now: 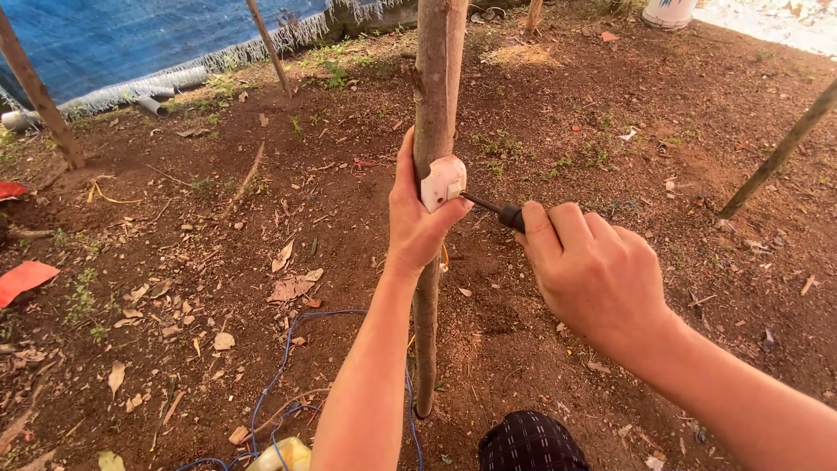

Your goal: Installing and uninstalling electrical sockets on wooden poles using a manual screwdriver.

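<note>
Left hand point(417, 222): my fingers clamp the white fitting point(443, 181) against the wooden pole point(433, 113).
Right hand point(593, 270): fingers closed round the screwdriver point(493, 209).
Risk: the tip could slip sideways into my left thumb just beside it.

Open ground right of wooden pole point(433, 96), toward slanted stick point(779, 154). Passage around pole blocked by left hand point(417, 214), white fitting point(443, 180) and screwdriver point(490, 208). Blue cable point(277, 377) looped near pole base.

bare dirt ground point(663, 113), blue tarp point(131, 35) behind
</note>
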